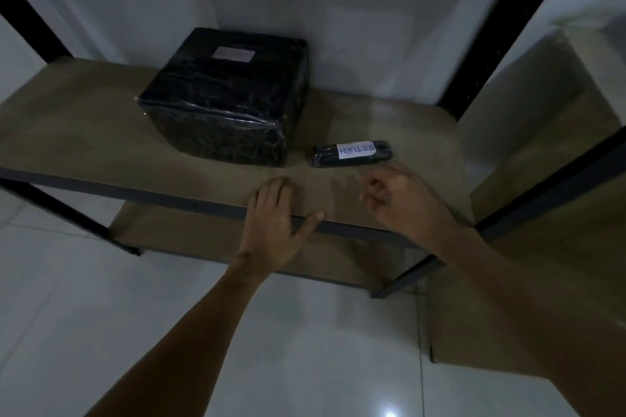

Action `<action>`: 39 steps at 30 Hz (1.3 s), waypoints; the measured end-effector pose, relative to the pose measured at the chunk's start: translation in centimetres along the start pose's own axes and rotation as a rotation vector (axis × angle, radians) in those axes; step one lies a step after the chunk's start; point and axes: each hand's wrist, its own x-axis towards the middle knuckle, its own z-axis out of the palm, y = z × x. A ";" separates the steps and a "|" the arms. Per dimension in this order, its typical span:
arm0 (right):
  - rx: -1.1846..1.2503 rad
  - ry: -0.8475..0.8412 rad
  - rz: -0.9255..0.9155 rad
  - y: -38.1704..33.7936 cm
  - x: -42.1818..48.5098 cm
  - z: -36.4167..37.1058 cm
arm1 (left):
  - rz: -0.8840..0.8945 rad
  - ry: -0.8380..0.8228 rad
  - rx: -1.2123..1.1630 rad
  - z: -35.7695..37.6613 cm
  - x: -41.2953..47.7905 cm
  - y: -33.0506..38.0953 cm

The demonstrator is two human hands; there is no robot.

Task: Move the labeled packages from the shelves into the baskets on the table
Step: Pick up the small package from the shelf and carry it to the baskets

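Note:
A large black-wrapped box [227, 98] with a small pale label on top sits on the brown shelf board [84, 132]. To its right lies a small flat black package [352, 154] with a white label reading RETURN. My left hand [274, 213] rests flat on the shelf's front edge, fingers spread, holding nothing. My right hand [403, 200] hovers just in front of the small package, blurred, fingers loosely curled and apart, not touching it. No basket is in view.
Black metal uprights [501, 27] frame the shelf at the back right and left. A lower brown shelf [210, 240] lies beneath. A second shelf unit [555, 162] stands to the right. White tiled floor [101, 315] spreads below.

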 end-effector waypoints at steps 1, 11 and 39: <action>-0.017 0.076 -0.043 0.3 0.7 0.3 | 0.013 0.000 -0.004 0.6 -0.3 -0.5; -0.200 -0.188 0.033 2.9 8.8 0.7 | 0.085 0.105 0.054 2.2 -0.8 -1.5; -0.630 -0.252 -0.312 2.7 9.0 -1.3 | 0.103 0.226 0.074 3.0 -0.6 -1.6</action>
